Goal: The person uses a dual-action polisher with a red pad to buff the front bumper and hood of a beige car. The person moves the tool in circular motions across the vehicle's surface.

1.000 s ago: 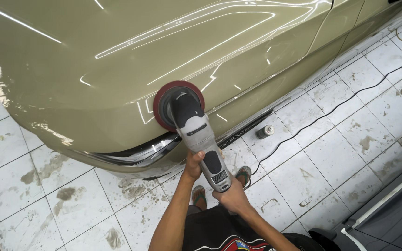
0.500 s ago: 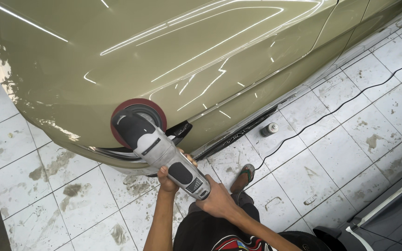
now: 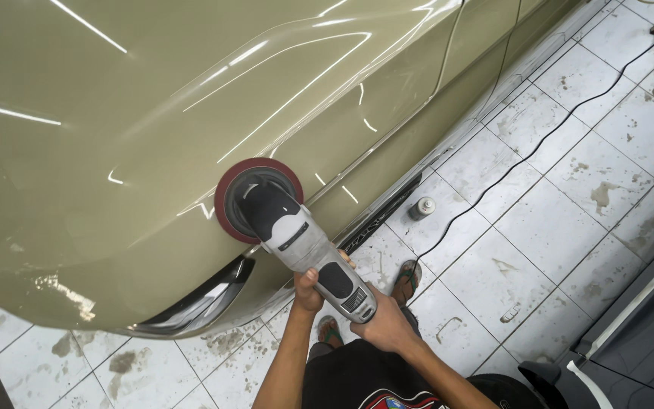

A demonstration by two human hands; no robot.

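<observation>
Olive-green car body panel [image 3: 191,113], glossy with streaks of reflected light, fills the upper left of the head view. One electric polisher [image 3: 297,238], grey and black, presses its single red round pad [image 3: 225,204] flat against the panel low down near the bumper. Both hands are closed on the polisher: left hand [image 3: 308,291] wraps the body, right hand [image 3: 384,326] grips the rear handle. Polishing looks under way; the next pass likely calls for steady pressure with the pad kept flat. One black cord [image 3: 539,144] trails across the stained white tiled floor [image 3: 554,227], near one small bottle [image 3: 420,208]. Two sandalled feet show below.
</observation>
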